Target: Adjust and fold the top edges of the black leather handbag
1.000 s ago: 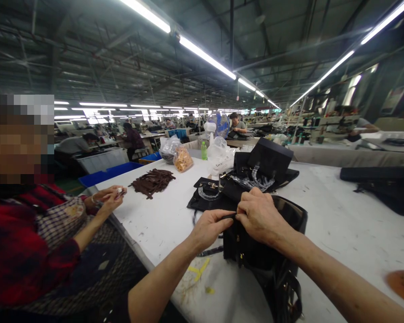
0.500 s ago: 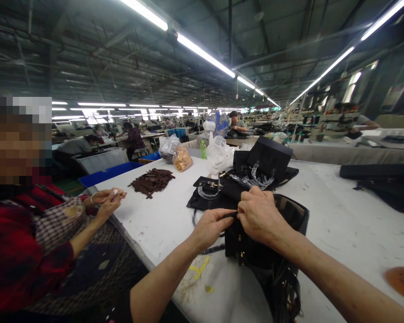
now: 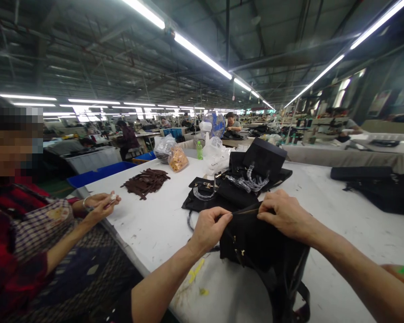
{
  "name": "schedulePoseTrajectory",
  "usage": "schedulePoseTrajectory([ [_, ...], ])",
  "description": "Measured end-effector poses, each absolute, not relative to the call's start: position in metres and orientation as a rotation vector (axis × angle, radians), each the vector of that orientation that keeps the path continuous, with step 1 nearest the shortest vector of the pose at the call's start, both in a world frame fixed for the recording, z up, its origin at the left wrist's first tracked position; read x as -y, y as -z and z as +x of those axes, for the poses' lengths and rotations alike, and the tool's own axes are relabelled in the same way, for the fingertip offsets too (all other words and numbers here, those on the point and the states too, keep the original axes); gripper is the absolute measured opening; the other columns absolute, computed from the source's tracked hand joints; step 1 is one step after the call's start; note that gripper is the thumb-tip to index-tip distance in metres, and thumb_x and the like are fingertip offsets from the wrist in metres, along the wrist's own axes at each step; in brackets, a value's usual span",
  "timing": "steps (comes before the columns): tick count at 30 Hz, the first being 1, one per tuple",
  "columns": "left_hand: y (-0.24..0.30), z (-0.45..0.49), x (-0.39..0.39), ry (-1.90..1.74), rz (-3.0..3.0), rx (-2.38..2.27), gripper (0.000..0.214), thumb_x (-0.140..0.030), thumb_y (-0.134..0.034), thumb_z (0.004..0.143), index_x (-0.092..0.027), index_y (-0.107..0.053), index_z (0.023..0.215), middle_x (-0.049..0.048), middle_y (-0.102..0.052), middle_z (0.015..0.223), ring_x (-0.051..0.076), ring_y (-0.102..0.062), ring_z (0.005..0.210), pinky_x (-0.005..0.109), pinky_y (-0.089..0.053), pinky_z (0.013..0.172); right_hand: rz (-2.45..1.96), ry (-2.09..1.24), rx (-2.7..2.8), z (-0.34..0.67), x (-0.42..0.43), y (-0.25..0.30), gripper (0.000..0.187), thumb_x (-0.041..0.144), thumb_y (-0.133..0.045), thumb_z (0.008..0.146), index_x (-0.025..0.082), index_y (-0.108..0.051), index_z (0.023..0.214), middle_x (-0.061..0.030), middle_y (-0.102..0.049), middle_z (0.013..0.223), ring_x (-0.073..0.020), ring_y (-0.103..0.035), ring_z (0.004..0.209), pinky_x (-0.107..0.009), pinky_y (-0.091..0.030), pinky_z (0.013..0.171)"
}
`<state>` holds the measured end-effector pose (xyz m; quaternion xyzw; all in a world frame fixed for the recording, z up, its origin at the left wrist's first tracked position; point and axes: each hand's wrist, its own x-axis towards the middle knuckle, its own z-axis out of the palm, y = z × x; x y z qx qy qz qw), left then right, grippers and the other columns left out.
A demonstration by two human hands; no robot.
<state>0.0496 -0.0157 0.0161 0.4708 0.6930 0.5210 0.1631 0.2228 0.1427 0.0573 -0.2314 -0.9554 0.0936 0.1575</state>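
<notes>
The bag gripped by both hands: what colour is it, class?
Black, with small gold-coloured fittings; the bag shows best in the head view, the only one.

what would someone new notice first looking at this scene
Two bare hands meet front and centre: the left hand and right hand each pinch the top edge of a black bag standing on the white table. Just behind lies a pile of black bag pieces with clear plastic-wrapped handles, and further left a heap of brown leather strips. At the left edge a co-worker's hands finger something small.
</notes>
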Motion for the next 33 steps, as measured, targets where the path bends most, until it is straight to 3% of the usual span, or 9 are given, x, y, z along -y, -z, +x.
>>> schedulePoseTrajectory([
  [12,-0.016,0.050,0.019,-1.436,1.381,-2.001,0.026,-0.035,-0.058,0.087,-0.015,-0.074,0.083,0.0031,-0.071,0.075,0.015,-0.059,0.069,0.024,-0.044,0.063,-0.649,-0.188,2.617,0.219,-0.144,-0.060,0.018,0.016,-0.068,0.084,0.019,-0.071,0.067,-0.0058,-0.066,0.090,-0.0233,-0.053,0.094,-0.034,-0.042,0.086],
  [23,-0.013,0.051,0.020,-1.408,1.426,-2.003,0.027,-0.036,-0.055,0.088,-0.015,-0.071,0.081,0.0021,-0.067,0.071,0.014,-0.056,0.066,0.023,-0.042,0.060,-0.706,-0.130,2.643,0.211,-0.146,-0.057,0.017,0.015,-0.065,0.084,0.020,-0.068,0.068,-0.0039,-0.070,0.086,-0.0230,-0.058,0.091,-0.033,-0.041,0.080],
  [29,-0.039,0.044,0.012,-1.075,1.558,-1.879,0.031,-0.028,-0.057,0.082,-0.014,-0.070,0.106,0.0005,-0.067,0.073,0.012,-0.055,0.061,0.022,-0.040,0.058,-0.722,-0.065,2.645,0.209,-0.138,-0.056,0.014,0.018,-0.065,0.081,0.020,-0.068,0.068,-0.0050,-0.071,0.085,-0.0260,-0.057,0.092,-0.038,-0.037,0.077],
  [33,-0.060,0.046,-0.021,-0.700,1.837,-1.976,0.041,-0.044,-0.070,0.073,-0.020,-0.073,0.107,-0.0014,-0.065,0.069,0.014,-0.056,0.062,0.023,-0.036,0.056,-0.729,-0.034,2.638,0.208,-0.134,-0.058,0.013,0.018,-0.063,0.081,0.019,-0.068,0.069,-0.0073,-0.071,0.085,-0.0282,-0.056,0.093,-0.042,-0.035,0.078],
])
